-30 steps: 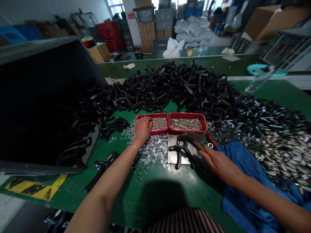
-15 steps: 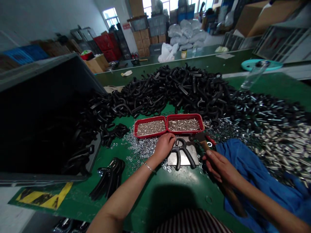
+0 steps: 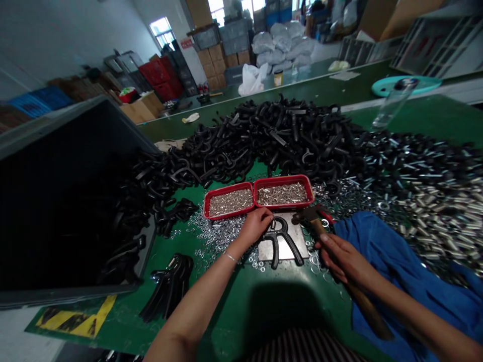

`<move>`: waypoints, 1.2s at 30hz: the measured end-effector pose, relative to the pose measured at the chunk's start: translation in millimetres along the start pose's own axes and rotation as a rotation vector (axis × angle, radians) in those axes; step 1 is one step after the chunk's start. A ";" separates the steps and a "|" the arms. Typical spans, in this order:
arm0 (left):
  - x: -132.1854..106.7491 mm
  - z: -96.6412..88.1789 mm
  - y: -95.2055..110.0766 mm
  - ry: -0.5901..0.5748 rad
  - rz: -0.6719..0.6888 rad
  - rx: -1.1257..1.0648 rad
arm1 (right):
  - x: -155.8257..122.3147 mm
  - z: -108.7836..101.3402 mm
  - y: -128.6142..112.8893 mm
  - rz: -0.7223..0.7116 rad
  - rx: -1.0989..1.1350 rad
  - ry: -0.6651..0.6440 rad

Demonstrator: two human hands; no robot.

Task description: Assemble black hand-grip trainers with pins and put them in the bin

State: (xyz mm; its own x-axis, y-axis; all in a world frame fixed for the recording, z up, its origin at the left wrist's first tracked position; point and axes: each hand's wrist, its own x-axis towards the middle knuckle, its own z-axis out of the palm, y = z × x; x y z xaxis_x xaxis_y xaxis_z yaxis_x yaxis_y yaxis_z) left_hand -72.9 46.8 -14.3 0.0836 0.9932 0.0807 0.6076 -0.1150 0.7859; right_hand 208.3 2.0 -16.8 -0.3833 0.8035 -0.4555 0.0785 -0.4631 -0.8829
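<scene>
Your left forearm [image 3: 206, 294] is bare, slanting up and rightward from the lower edge. Left hand [image 3: 256, 226] back-up, fingertips [image 3: 269, 216] drawn close together, pointing right. Your right forearm [image 3: 418, 306], also bare, angles up-left from the lower right corner. Right hand [image 3: 347, 259] closed, fingers curled in a grip. Hands well apart, left farther forward.

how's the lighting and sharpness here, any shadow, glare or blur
Head view, top: windows glare white; head view, left: the inside of the crate sinks into black; head view, bottom: a soft dark shadow lies on the green table; head view, right: silver cylinders soften towards the edge, while the hammer is fairly clear.
</scene>
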 end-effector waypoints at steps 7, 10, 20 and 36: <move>1.3 1.5 1.4 -0.011 0.052 0.166 | 1.0 1.2 -1.7 0.009 -0.046 0.010; -0.1 1.5 5.4 -0.026 0.134 0.332 | -2.0 2.6 -2.5 -0.001 -0.067 0.019; -15.7 1.8 1.2 -0.010 0.283 0.525 | -6.9 -7.5 -33.3 -0.146 -0.524 -0.030; -77.7 22.4 28.6 0.040 0.304 0.486 | 44.1 31.5 -92.1 -0.447 -1.197 -0.066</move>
State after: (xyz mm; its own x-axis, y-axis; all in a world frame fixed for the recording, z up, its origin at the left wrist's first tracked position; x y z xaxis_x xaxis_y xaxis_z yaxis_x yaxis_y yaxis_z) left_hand -44.3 -34.1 -11.8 0.2872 0.9131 0.2893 0.8550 -0.3806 0.3524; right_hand 155.1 68.3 48.1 -0.6326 0.7655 -0.1174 0.6942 0.4933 -0.5242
